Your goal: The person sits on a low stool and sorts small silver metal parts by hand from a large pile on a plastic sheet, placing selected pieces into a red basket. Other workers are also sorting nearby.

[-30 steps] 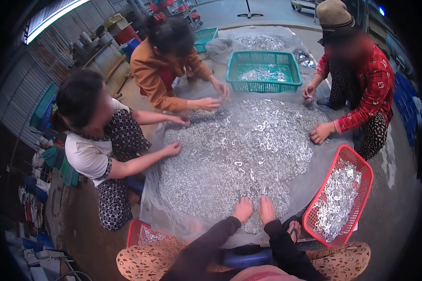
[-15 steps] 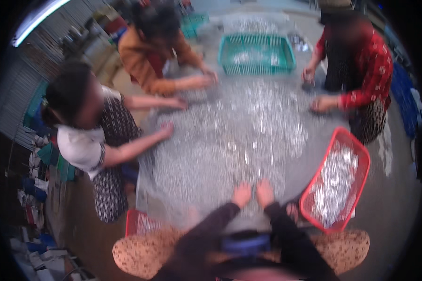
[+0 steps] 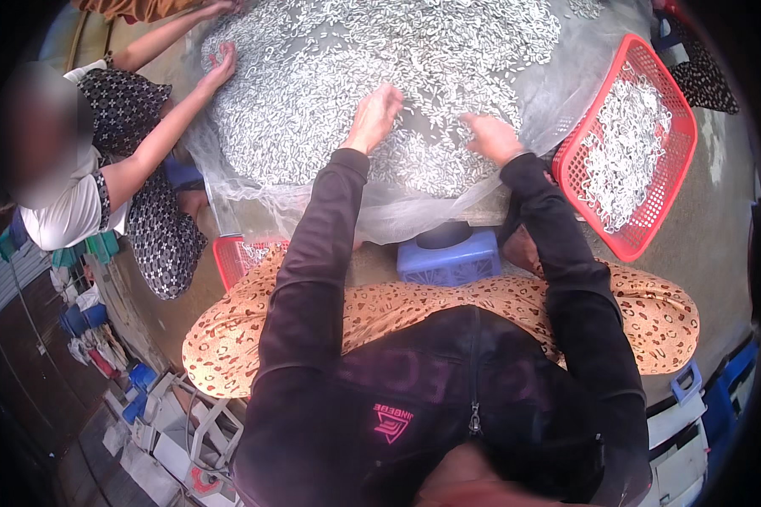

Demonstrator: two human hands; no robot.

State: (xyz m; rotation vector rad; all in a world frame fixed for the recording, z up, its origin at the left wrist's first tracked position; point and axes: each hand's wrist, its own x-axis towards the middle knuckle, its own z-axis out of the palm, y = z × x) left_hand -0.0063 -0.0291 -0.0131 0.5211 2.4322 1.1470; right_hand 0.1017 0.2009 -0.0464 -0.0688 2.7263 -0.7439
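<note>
A wide heap of small pale silvery pieces [image 3: 372, 51] lies on a clear plastic sheet [image 3: 414, 215] over a table. My left hand [image 3: 375, 111] rests on the near part of the heap with its fingers curled down into the pieces. My right hand [image 3: 490, 137] lies on the heap a little to the right, fingers stretched toward the left. Both arms wear dark sleeves. To the right of my right arm, a red plastic basket [image 3: 643, 241] holds more of the same pieces.
A co-worker in a white top and patterned dress [image 3: 135, 144] sits at the left, one hand [image 3: 220, 61] on the heap. A blue stool [image 3: 448, 258] stands under the table edge, a second red basket [image 3: 237, 258] to its left. Clutter lies on the floor at lower left.
The view has dropped down and closer, so the far workers and the green basket are out of sight. My two hands stay on the near edge of the heap, now slightly further apart.
</note>
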